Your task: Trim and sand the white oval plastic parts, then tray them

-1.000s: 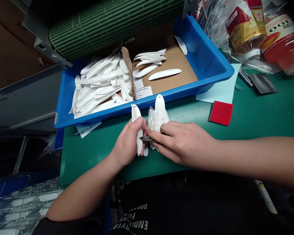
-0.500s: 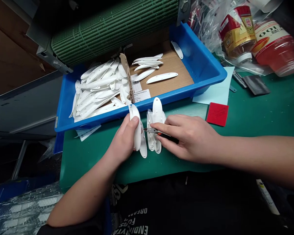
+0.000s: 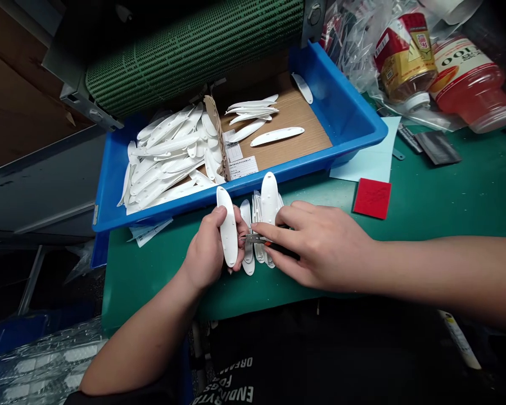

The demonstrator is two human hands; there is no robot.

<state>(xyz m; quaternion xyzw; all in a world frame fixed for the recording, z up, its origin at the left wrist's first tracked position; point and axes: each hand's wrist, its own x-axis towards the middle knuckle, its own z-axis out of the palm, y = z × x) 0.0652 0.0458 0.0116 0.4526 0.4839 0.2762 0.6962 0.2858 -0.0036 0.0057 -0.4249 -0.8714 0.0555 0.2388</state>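
Note:
My left hand (image 3: 206, 244) is closed on a long oval white plastic piece (image 3: 227, 228), held upright with its studded face showing. In my right hand (image 3: 320, 242) is a pair of nippers (image 3: 255, 238) with dark handles; their metal jaws reach close to my left fingertips, beside the held piece. Whether the jaws touch it I cannot tell. Under and behind the nippers, more white plastic pieces (image 3: 269, 194) lie stacked on the green mat, partly covered by my right hand. One or two others (image 3: 248, 267) lie between my hands.
Behind my hands stands a blue bin (image 3: 354, 124), split by a cardboard divider (image 3: 216, 126), with many white pieces on the left and several on the right. A green conveyor roller (image 3: 194, 48) overhangs it. A red square (image 3: 371, 198) and bottles (image 3: 468, 79) are to the right.
My left hand has turned the white piece so its face shows, and its fingers have opened out behind it. The nippers have shifted slightly left and down. White pieces now lie between my hands.

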